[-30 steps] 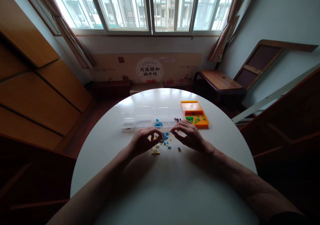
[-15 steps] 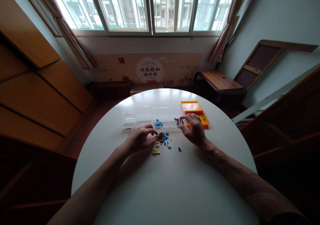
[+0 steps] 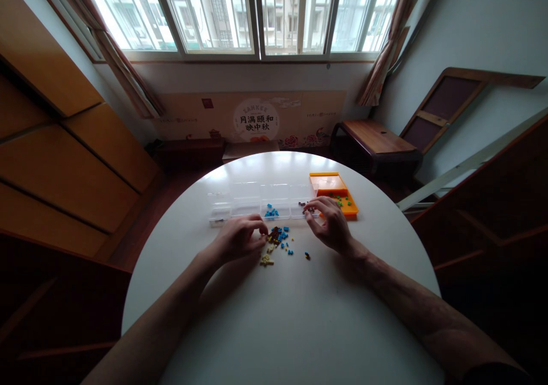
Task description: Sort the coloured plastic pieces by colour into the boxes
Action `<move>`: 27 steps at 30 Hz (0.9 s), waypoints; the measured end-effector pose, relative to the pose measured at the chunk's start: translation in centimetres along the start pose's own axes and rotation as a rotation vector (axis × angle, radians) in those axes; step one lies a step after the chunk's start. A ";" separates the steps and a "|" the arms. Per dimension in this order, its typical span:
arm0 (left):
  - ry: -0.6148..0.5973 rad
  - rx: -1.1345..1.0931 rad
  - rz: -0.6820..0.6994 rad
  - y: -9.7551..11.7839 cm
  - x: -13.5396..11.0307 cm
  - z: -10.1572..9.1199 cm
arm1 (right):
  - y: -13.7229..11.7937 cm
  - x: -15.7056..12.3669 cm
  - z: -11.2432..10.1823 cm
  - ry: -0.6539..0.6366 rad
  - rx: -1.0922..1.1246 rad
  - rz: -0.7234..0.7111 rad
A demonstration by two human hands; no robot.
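Observation:
My left hand rests at the left side of a small pile of toy bricks. Its thumb and forefinger are curled close together at the pile's edge; anything between them is too small to make out. Brown bricks, blue bricks and pale yellow bricks make up the pile. My right hand hovers over the right end of a clear compartment box, thumb and fingers slightly apart. Dark brown bricks lie in the compartment under its fingertips, partly hidden. The compartment to the left holds blue bricks.
Behind my right hand stands an orange tray with several green bricks. A lone dark brick lies to the right of the pile. Everything stands on a round white table. A wooden side table is beyond it.
My right hand has shifted slightly left and its fingertips have dipped toward the brown bricks in the compartment. My left hand has barely moved.

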State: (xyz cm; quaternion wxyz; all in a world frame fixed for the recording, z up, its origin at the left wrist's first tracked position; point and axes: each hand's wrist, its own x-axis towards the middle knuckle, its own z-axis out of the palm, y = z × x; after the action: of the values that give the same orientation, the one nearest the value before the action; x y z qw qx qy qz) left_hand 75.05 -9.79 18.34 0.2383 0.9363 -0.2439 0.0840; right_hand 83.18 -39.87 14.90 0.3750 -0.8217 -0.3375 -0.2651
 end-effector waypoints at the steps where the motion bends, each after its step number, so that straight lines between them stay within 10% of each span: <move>1: 0.000 0.001 0.003 0.0 0.0 0.0 | -0.1 0.0 0.0 -0.003 0.003 -0.001; 27: 0.085 0.021 0.040 0.1 0.1 0.8 | -1.3 0.0 -0.1 -0.171 0.155 -0.201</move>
State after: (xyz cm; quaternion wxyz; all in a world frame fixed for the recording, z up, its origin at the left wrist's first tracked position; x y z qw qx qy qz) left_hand 75.15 -10.31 17.71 0.2368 0.9294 -0.2511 0.1312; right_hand 82.16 -39.34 15.53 0.3789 -0.7717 -0.4684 -0.2036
